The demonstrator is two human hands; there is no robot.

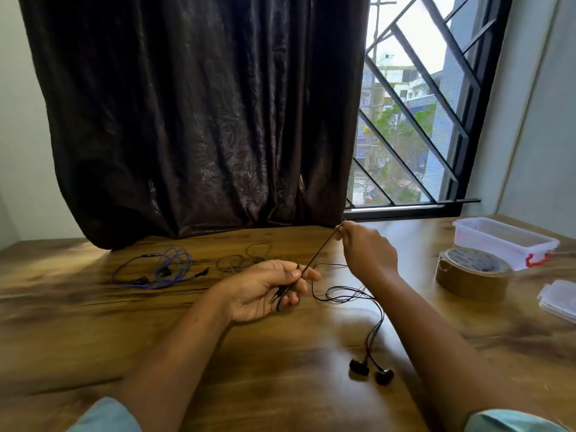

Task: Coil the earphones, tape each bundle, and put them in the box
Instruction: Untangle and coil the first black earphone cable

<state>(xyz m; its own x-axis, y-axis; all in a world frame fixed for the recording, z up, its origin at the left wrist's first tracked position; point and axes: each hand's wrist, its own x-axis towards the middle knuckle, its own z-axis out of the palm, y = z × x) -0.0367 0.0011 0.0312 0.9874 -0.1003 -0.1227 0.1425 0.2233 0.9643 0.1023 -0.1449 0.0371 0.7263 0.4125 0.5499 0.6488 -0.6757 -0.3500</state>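
While the left hand (pixel 268 291) lies palm up above the table (pixel 93 322), its fingers (pixel 300 288) curl round the plug end of the black earphones (pixel 375 325). The right hand (pixel 367 251), raised farther back toward the window (pixel 420 104), pinches the same cable, so a straight stretch runs taut between the two hands. The rest of the cable lies in loose loops on the table and ends in two earbuds side by side, just beside the right forearm.

Blue earphones (pixel 156 269) lie in a loose tangle to the left, and a thin, pale cable in small loops (pixel 243 260) lies beyond the left hand, near the dark curtain (pixel 193 120). To the right stand a roll of brown tape (pixel 470 272) and, behind it, a clear open box (pixel 486 247) with a red latch. Its lid (pixel 561 299) lies apart at the right edge.
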